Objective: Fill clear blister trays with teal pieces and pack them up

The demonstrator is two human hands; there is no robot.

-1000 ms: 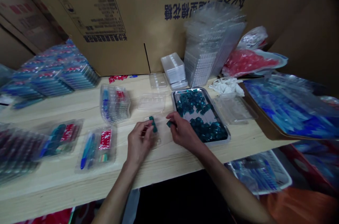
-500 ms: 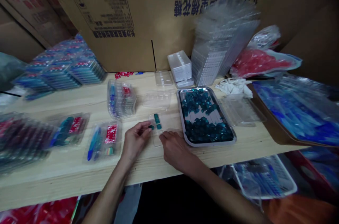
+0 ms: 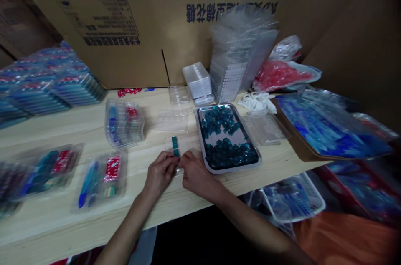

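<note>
A shallow clear plastic tray (image 3: 169,145) lies in front of me, partly covered by my hands. Small teal translucent blocks (image 3: 174,143) stand in a column inside it. My left hand (image 3: 159,173) is closed in a pinch at the near end of that column, apparently on another teal block, mostly hidden by the fingers. Curled over the tray from the right, my right hand (image 3: 197,176) has its fingertips against those of the left. What its fingers hold, if anything, is hidden. To the right, a metal tray (image 3: 259,164) is heaped with loose teal blocks (image 3: 230,152).
Filled clear packs (image 3: 102,177) with blue pens and red pieces lie at left, beside a small stack (image 3: 123,123). Tall clear tray stacks (image 3: 232,64) stand behind the metal tray. At right are a white cloth (image 3: 258,101) and a cardboard box (image 3: 300,146) of blue items.
My view has shifted, so the table appears further left. The left hand has moved the teal block in against the column, and my right fingertips have come over to meet the left ones.
</note>
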